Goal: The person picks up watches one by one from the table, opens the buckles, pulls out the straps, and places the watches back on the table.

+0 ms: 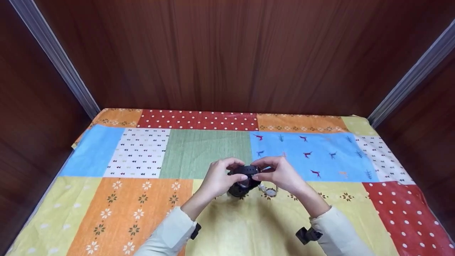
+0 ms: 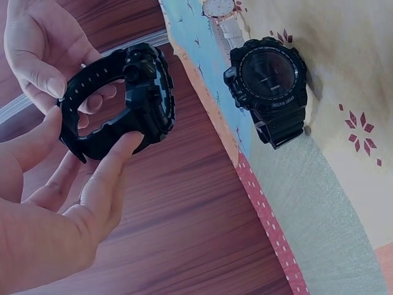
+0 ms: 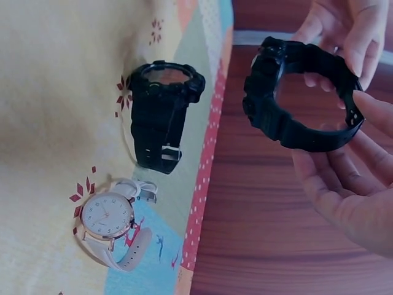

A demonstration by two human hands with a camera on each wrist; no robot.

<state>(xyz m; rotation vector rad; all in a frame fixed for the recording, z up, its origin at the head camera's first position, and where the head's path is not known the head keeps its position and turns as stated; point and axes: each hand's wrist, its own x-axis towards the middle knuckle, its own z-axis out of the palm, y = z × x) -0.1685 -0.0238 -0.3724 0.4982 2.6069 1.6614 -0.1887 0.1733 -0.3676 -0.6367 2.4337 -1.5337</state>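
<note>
Both hands hold a black sport watch above the cloth, its strap looped into a ring. My left hand grips it from the left, with fingers along the strap in the left wrist view. From the other side, my right hand pinches the strap's end part between thumb and fingers; whether the buckle is fastened I cannot tell. Beneath them lies a second black sport watch on the cloth, strap closed in a loop. Beside it rests a white-strapped watch with a round white dial.
A patchwork-patterned cloth covers the table. Brown wood-grain panels rise behind it and at both sides, with grey metal strips at the corners. Small black devices are strapped on both wrists.
</note>
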